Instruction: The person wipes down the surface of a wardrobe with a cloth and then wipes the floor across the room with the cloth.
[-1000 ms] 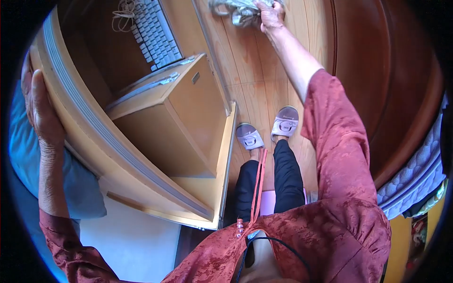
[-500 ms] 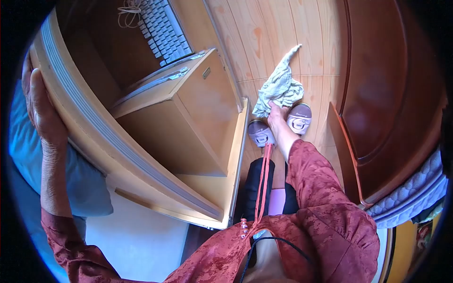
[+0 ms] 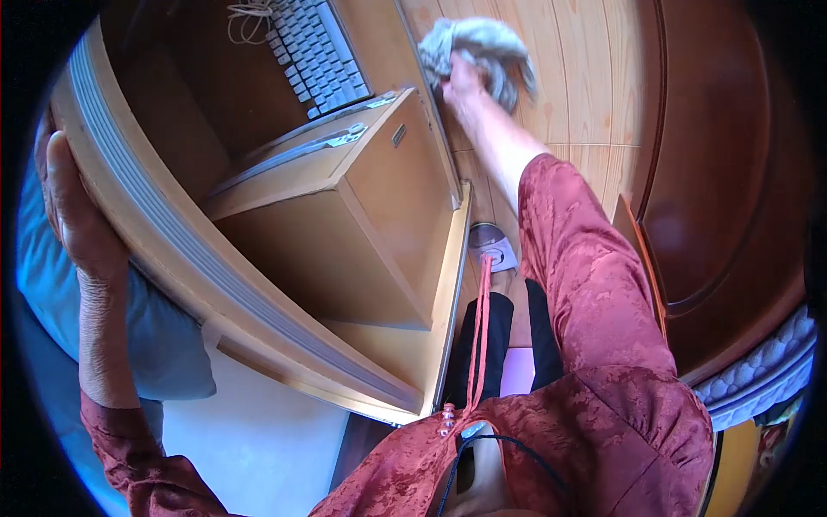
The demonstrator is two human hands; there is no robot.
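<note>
Far out over the wooden floor, my right hand (image 3: 463, 79) is closed on a pale grey-green cloth (image 3: 491, 36). The cloth is bunched up and slightly blurred, close beside the desk's base edge. My left hand (image 3: 79, 215) lies along the outer edge of the wooden desk (image 3: 198, 224), its thumb stretched out and its other fingers partly hidden. One grey-and-white shoe (image 3: 494, 248) shows below my right forearm; my sleeve hides the other.
An open desk compartment holds a white keyboard (image 3: 319, 56) and a coiled cable (image 3: 250, 21). A dark reddish-brown wooden panel (image 3: 715, 172) borders the floor (image 3: 594, 103) on the right. Blue bedding or cushion (image 3: 168, 345) lies left, and a quilted blue-white fabric (image 3: 758, 362) at lower right.
My right hand has carried the cloth forward and left from near my shoes, and the cloth has bunched up. My left hand stays on the desk edge. The view has shifted slightly.
</note>
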